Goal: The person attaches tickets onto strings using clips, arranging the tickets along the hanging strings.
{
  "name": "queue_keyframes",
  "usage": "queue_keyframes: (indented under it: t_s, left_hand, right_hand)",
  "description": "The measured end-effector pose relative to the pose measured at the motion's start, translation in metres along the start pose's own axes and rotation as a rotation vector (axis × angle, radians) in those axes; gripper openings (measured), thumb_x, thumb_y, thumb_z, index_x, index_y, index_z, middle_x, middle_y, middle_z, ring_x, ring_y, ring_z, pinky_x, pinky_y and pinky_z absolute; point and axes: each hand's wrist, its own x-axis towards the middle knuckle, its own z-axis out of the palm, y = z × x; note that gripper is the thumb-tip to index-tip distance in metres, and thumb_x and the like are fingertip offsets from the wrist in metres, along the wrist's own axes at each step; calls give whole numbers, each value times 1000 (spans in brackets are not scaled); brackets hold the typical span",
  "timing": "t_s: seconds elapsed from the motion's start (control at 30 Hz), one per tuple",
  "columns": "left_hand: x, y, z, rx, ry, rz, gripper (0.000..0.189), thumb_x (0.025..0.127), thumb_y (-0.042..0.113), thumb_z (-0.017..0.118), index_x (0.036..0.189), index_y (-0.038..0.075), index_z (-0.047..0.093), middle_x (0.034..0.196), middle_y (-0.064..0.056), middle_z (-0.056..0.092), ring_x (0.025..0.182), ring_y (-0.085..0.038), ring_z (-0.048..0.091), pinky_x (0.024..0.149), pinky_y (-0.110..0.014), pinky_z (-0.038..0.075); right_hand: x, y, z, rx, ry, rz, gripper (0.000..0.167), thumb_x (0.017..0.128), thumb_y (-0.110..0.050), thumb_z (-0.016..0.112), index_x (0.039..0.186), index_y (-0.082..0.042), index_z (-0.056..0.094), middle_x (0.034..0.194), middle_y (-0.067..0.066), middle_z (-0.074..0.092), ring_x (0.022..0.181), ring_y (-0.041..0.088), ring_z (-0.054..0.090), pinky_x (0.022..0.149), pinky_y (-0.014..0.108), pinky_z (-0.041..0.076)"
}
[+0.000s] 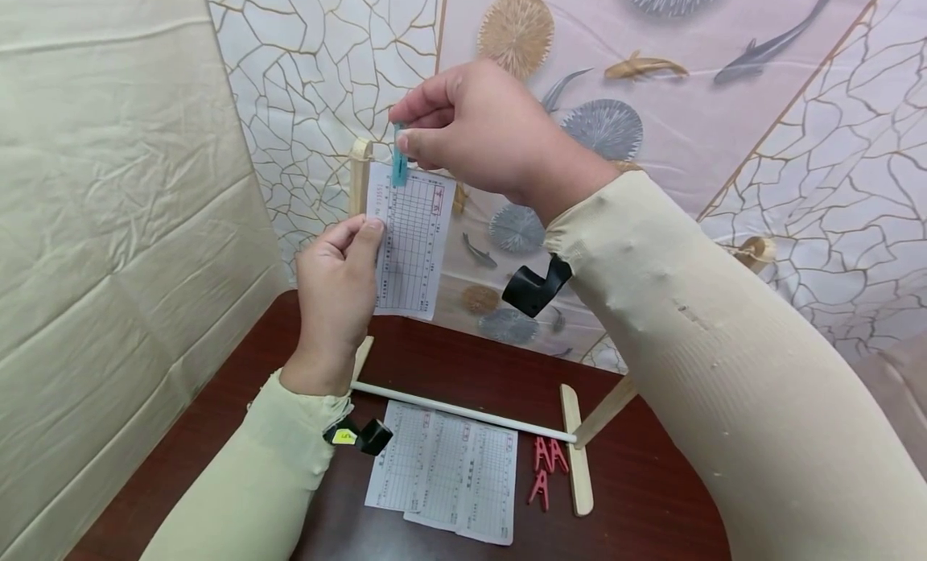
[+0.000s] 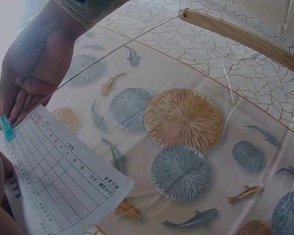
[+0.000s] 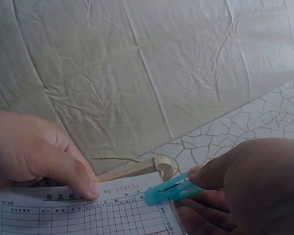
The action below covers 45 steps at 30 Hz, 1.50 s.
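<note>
In the head view my left hand (image 1: 335,295) pinches a printed receipt slip (image 1: 414,251) by its left edge, thumb on the front. My right hand (image 1: 488,130) pinches a teal clothespin (image 1: 399,160) between thumb and fingers, and the pin's tip lies over the slip's top edge. The right wrist view shows the clothespin (image 3: 174,190) across the slip's corner, beside the red number. A thin string (image 2: 122,45) runs from a wooden post to the slip's top edge in the left wrist view.
Several more receipt slips (image 1: 449,476) lie overlapping on the dark table (image 1: 348,529). Right of them are three red clothespins (image 1: 538,488). A wooden stand has a left post (image 1: 358,183), a right foot (image 1: 577,464) and a white crossbar (image 1: 463,411). Patterned cloth hangs behind.
</note>
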Motion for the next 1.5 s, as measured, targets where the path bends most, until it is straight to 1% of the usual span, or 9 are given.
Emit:
queue_keyframes:
  t_s: [0.23, 0.5, 0.67, 0.8, 0.9, 0.97, 1.2, 1.37, 1.5]
  left_hand:
    - [0, 1, 1, -25, -13, 7, 30, 111, 32, 72, 122, 8, 86, 112, -7, 83, 98, -18, 73, 74, -36, 61]
    - [0, 1, -2, -21, -3, 15, 28, 109, 34, 74, 119, 11, 87, 98, -8, 83, 88, -19, 73, 68, -34, 59]
    - [-1, -1, -3, -41, -21, 23, 28, 109, 34, 74, 119, 12, 87, 93, -6, 83, 85, -20, 77, 70, -33, 64]
    - [-3, -4, -4, -33, -45, 16, 29, 108, 34, 75, 117, 10, 87, 82, -5, 78, 81, -20, 72, 69, -34, 62]
    - [-5, -8, -7, -25, -71, -3, 29, 108, 34, 75, 116, 9, 86, 86, -5, 79, 85, -20, 71, 71, -36, 60]
    - [-6, -11, -10, -25, -95, -25, 29, 108, 34, 75, 118, 10, 86, 98, -5, 84, 92, -21, 76, 77, -37, 62]
    - [-16, -32, -23, -5, -212, -102, 35, 110, 36, 72, 135, 13, 81, 133, -3, 82, 116, -23, 81, 97, -42, 67]
    - [-28, -57, -32, 19, -249, -165, 35, 111, 27, 72, 140, 10, 77, 130, -11, 83, 103, -20, 83, 88, -31, 68]
    - [-38, -78, -37, 26, -293, -225, 32, 109, 28, 76, 135, 8, 78, 121, -12, 84, 100, -22, 84, 86, -30, 68]
  right_hand:
    - [-1, 2, -3, -18, -6, -7, 34, 107, -18, 78, 141, -17, 78, 127, 0, 80, 110, 10, 76, 98, 24, 62]
    - [-2, 1, -2, -49, -15, -28, 37, 106, -15, 77, 143, -16, 77, 126, 0, 79, 112, 9, 75, 99, 24, 61]
    - [-5, 1, -3, -91, -15, -27, 38, 106, -19, 77, 144, -18, 76, 127, -3, 78, 113, 6, 73, 100, 23, 60]
    - [-8, 2, -5, -105, -13, -28, 38, 106, -21, 78, 144, -18, 75, 127, -5, 79, 113, 4, 73, 101, 23, 59]
    - [-11, 3, -8, -108, -11, -23, 39, 106, -23, 78, 144, -18, 75, 130, -6, 79, 115, 3, 73, 102, 24, 59]
    - [-14, 4, -10, -121, -4, -18, 39, 106, -25, 79, 144, -19, 74, 133, -7, 79, 116, 2, 73, 103, 24, 59]
    - [-39, 16, -20, -121, 56, -57, 35, 106, -27, 79, 140, -17, 77, 134, -4, 79, 120, 6, 75, 106, 28, 60]
    - [-70, 34, -15, -108, 122, -143, 28, 105, -23, 80, 132, -14, 80, 125, 1, 82, 111, 11, 78, 98, 26, 63]
    - [-97, 54, -6, -134, 150, -199, 24, 104, -21, 82, 127, -14, 82, 112, -2, 83, 99, 10, 76, 88, 24, 63]
